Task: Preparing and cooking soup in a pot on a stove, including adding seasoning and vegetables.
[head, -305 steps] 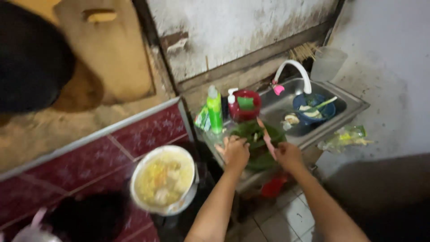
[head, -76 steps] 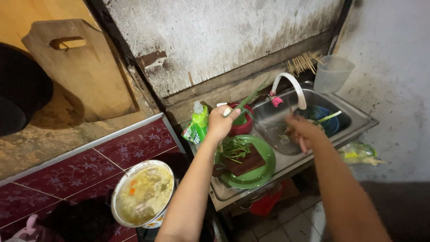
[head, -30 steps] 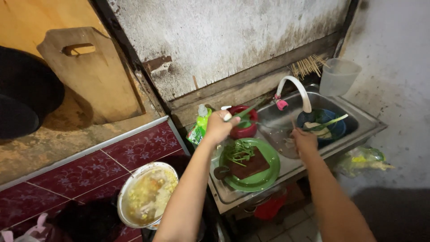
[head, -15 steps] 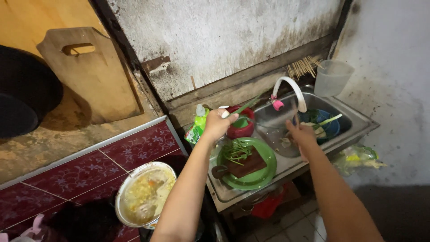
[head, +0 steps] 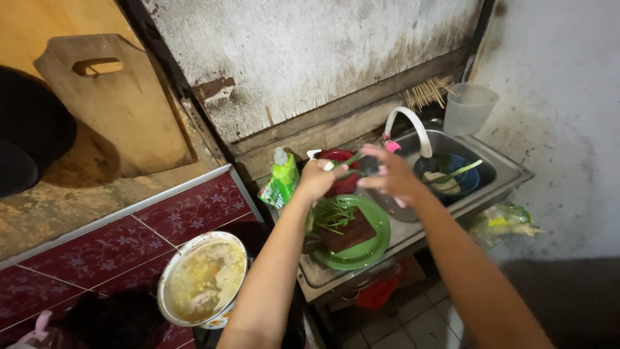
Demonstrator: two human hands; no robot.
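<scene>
My left hand (head: 316, 178) is closed on a small white-tipped object over the red bowl (head: 341, 184); what it is I cannot tell. My right hand (head: 392, 179) meets it from the right, fingers curled on a small dark object (head: 368, 166). Just below both hands lies a green plate (head: 374, 242) with a brown board (head: 349, 234) and green herbs (head: 332, 213) on it. A green squeeze bottle (head: 284, 176) stands left of my left hand.
A steel sink (head: 510, 171) with a white faucet (head: 410, 123), a blue bowl (head: 464, 182) and a plastic cup (head: 470, 106) is at right. A pot of soup (head: 203, 278) sits by the red-tiled counter (head: 148, 236). A wooden cutting board (head: 123, 103) leans on the wall.
My right hand has come up and left from the sink and now meets my left hand over the red bowl. My left hand stayed in place.
</scene>
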